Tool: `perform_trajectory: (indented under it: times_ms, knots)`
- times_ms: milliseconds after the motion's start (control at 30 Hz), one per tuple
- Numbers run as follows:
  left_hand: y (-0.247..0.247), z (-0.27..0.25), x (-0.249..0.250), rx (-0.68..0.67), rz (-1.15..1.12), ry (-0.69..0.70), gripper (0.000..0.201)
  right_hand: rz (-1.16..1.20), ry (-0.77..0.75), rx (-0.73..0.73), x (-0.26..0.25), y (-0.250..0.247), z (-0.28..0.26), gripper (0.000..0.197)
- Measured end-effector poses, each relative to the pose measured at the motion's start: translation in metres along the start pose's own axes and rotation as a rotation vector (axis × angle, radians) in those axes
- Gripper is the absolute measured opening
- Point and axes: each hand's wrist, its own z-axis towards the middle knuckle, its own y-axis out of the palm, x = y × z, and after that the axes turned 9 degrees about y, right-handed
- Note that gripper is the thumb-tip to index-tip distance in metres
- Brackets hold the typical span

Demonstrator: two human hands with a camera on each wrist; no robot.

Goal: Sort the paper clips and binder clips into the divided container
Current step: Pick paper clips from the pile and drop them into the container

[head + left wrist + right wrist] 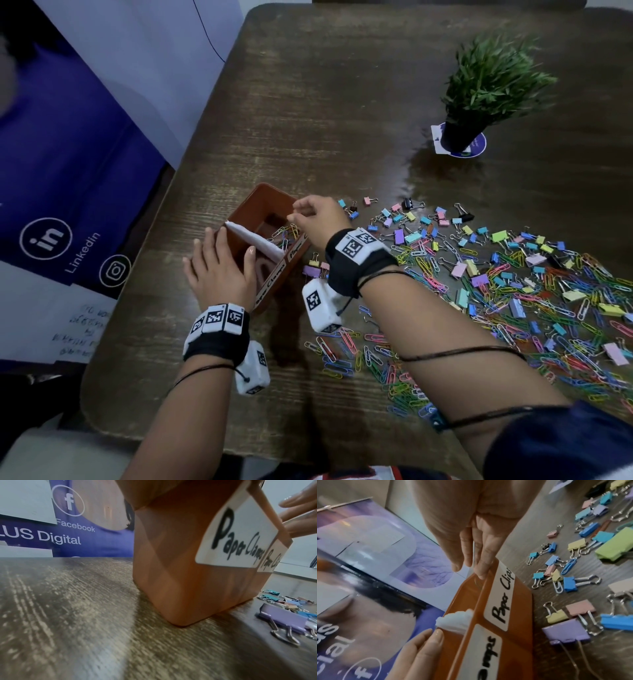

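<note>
A brown divided container [239, 219] stands at the table's left, split by a white divider [255, 241]. Its labels read "Paper Clamps" [236, 534] and "Paper Clips" [503, 597]. Coloured paper clips [284, 234] lie in the far compartment. My left hand [219, 270] rests on the container's near corner with straight fingers, thumb over the rim. My right hand [315, 212] hovers over the far compartment, its fingertips [481, 568] close together just above the rim. I cannot tell whether a clip is between them. Mixed paper clips [548, 325] and binder clips [411, 229] cover the table to the right.
A potted plant [486, 92] stands at the back right. A purple binder clip [283, 619] lies right beside the container's front wall. A blue banner [68, 154] stands off the table's left edge. Loose paper clips [342, 353] lie under my right forearm.
</note>
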Motion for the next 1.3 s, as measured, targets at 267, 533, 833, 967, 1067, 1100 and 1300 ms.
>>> perform_trajectory:
  times_ms: [267,533,833,967,1067,1100,1300]
  knots:
    - [0.003,0.0,-0.003,0.006,-0.007,0.003,0.073,0.076,-0.089,0.012,0.034,-0.021,-0.022,0.017]
    - [-0.008,-0.001,0.005,0.081,-0.085,0.103,0.05,-0.257,-0.002,-0.109,0.09,-0.048,-0.056,0.013]
    - [-0.021,-0.014,0.052,0.164,-0.21,0.372,0.027,-0.594,0.008,-0.295,0.122,-0.045,-0.077,0.007]
    - [-0.026,-0.024,0.066,-0.108,-0.27,0.468,0.01,-0.703,0.033,-0.356,0.125,-0.038,-0.085,0.014]
    - [-0.014,-0.037,0.069,-0.327,-0.216,0.584,0.008,-0.853,-0.003,-0.373,0.124,-0.034,-0.089,0.028]
    - [-0.008,-0.042,0.07,-0.426,-0.192,0.608,0.01,-0.901,-0.023,-0.374,0.124,-0.032,-0.091,0.031]
    - [0.023,-0.058,0.064,-0.755,-0.089,0.619,0.026,-0.922,-0.003,-0.355,0.126,-0.026,-0.092,0.02]
